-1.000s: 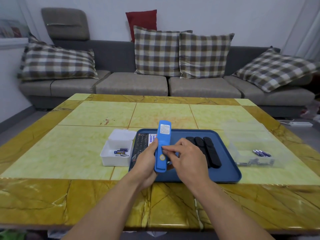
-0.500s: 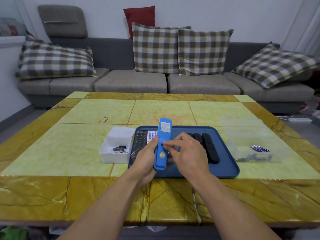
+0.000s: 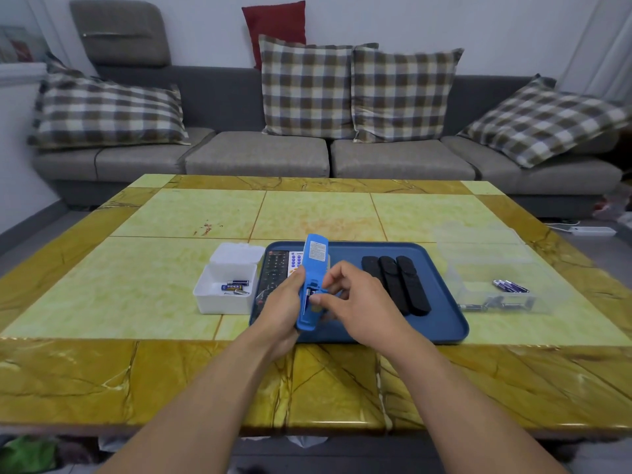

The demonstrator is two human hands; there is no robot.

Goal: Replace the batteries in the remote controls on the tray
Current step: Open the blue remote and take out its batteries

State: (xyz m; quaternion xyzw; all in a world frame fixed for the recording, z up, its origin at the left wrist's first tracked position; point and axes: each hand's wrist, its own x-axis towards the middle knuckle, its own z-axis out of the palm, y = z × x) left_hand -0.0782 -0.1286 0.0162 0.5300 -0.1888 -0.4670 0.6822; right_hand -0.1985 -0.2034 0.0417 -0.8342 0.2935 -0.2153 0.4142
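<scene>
My left hand point(image 3: 280, 309) grips a blue remote point(image 3: 313, 268) from the left, holding it tilted above the blue tray point(image 3: 441, 323), back side up. Its battery compartment point(image 3: 308, 297) is open and a battery shows inside. My right hand point(image 3: 355, 302) pinches at that opening with thumb and fingertips; a blue piece, probably the cover, is under its fingers. On the tray lie a black remote point(image 3: 275, 271), a white remote point(image 3: 295, 260) partly hidden behind the blue one, and three black remotes point(image 3: 396, 282) side by side.
A white open box point(image 3: 227, 289) with a few batteries stands left of the tray. A clear plastic box point(image 3: 496, 285) with several batteries stands to the right. All rest on a yellow-green marble table point(image 3: 171, 285). A grey sofa with checked cushions is behind.
The blue remote's back cover has come off the lower end, exposing the battery compartment. My right hand's fingers have shifted down onto the opening. The remote stays in my left hand.
</scene>
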